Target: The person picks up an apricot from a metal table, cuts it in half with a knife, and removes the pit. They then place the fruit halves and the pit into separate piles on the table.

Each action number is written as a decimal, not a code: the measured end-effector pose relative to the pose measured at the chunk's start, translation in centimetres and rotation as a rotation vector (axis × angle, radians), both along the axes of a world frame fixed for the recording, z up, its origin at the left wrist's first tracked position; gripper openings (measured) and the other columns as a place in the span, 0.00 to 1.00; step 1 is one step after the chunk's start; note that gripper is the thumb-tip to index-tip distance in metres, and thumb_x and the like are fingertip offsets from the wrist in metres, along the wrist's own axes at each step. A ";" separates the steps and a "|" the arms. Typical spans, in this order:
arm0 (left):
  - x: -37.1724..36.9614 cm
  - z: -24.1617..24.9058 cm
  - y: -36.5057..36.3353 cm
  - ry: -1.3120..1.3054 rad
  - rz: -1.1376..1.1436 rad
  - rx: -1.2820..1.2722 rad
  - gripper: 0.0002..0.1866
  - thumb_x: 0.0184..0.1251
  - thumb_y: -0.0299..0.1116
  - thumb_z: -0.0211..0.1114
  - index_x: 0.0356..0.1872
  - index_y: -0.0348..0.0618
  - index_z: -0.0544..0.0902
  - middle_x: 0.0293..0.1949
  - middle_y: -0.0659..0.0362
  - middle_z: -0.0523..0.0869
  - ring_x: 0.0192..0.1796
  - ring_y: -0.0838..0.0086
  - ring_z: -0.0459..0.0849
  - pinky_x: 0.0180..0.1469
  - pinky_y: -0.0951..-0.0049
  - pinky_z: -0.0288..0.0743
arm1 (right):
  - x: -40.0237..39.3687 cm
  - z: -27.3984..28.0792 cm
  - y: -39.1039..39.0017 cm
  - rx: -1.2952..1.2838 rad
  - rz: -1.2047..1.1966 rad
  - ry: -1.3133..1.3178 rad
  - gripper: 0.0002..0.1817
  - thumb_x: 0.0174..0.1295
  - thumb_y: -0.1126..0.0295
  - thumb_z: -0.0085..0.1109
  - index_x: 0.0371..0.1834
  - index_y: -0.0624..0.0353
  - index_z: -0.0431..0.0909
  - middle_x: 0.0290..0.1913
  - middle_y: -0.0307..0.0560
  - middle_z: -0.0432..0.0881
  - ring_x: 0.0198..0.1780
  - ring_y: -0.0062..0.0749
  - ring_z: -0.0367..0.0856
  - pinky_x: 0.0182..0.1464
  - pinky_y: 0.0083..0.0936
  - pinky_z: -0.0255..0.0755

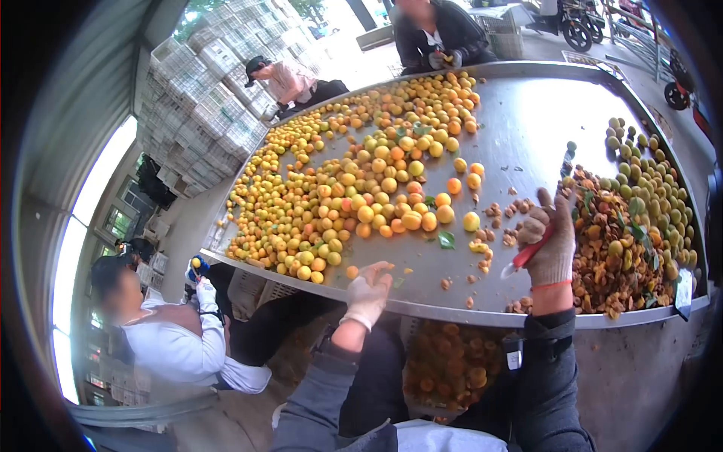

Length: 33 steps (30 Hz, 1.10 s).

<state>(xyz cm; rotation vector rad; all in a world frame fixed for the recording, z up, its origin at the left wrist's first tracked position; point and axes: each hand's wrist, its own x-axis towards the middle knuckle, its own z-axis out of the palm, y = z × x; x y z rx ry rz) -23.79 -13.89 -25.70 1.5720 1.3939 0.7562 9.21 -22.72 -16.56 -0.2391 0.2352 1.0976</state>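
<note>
My left hand, in a pale glove, is over the near edge of the metal table, its fingers loosely apart and nothing visible in them. A single apricot lies just beside its fingertips. My right hand, in a stained glove with a red band at the wrist, is closed around a red-handled knife. The short pale blade points down and to the left. Loose apricot pits lie left of this hand, and a heap of pits and torn fruit pieces is to its right.
A large spread of apricots covers the table's left and middle. Greener fruit lines the right rim. Below the edge is a crate of apricot pieces. Co-workers sit at the left and along the far side. Stacked crates stand behind.
</note>
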 end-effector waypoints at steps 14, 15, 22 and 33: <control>-5.1 -4.0 9.4 0.836 -0.044 -0.021 0.21 0.53 0.27 0.69 0.53 0.47 0.84 0.45 0.51 0.86 0.41 0.64 0.85 0.48 0.70 0.78 | -4.8 -4.4 0.6 -0.259 0.214 -1.005 0.12 0.65 0.69 0.56 0.50 0.58 0.77 0.16 0.29 0.63 0.12 0.12 0.56 0.14 0.14 0.47; -4.4 -2.9 8.3 0.720 0.020 0.053 0.23 0.52 0.27 0.70 0.53 0.45 0.83 0.42 0.53 0.87 0.36 0.68 0.85 0.43 0.72 0.79 | -4.9 -3.5 0.5 -0.259 0.205 -1.007 0.12 0.65 0.69 0.56 0.50 0.58 0.77 0.16 0.29 0.63 0.12 0.12 0.56 0.14 0.14 0.47; 4.3 3.3 1.7 -0.445 -0.033 -0.282 0.20 0.66 0.29 0.64 0.58 0.39 0.77 0.40 0.59 0.85 0.32 0.77 0.83 0.35 0.77 0.78 | -7.2 -1.8 -0.4 -0.417 0.336 -1.201 0.14 0.64 0.68 0.58 0.51 0.61 0.78 0.22 0.32 0.73 0.16 0.14 0.69 0.17 0.15 0.61; 8.5 2.7 1.1 -1.148 -0.279 -0.654 0.22 0.69 0.34 0.64 0.62 0.43 0.74 0.52 0.52 0.82 0.46 0.65 0.85 0.51 0.64 0.82 | -6.5 -1.8 -0.4 -0.535 0.268 -1.457 0.17 0.60 0.64 0.61 0.48 0.62 0.79 0.36 0.51 0.81 0.38 0.31 0.80 0.44 0.27 0.74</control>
